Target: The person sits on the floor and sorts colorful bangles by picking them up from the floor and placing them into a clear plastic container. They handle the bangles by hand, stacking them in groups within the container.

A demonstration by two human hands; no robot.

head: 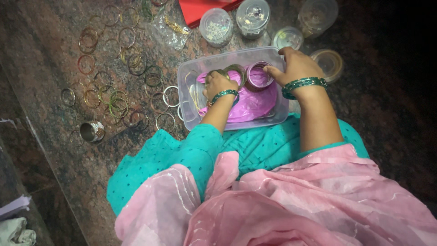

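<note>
A clear plastic tub [189, 79] sits on the speckled stone floor just in front of the person's knees, and serves as the landmark here. Inside it lies a crumpled magenta plastic bag [250, 102], which fills most of the tub's bottom. On top of the bag, toward the tub's far side, rests a stack of purple bangles [259, 76], and just left of that stack a greenish-gold bangle [236, 70] stands against the left hand.

The left hand [218, 84] is down inside the tub, fingers curled loosely around the greenish-gold bangle. The right hand [296, 66] rests over the tub's far right corner, its fingertips bent and pinching the rim of the purple stack. Both wrists wear green bangles.

Beyond the tub, on its far side, stand several round clear jars: one with a lid holding small pale beads [216, 26], another with glittering bits [252, 16], and a third whose contents cannot be made out [317, 16]. Two loose round lids [287, 37] lie close to the tub's far right corner. A red flat box [200, 9] lies behind the jars.

Left of the tub, many loose bangles [114, 98] in gold, green and red are spread flat across the floor, and farther left a wide silvery cuff [92, 131] lies on its side.
</note>
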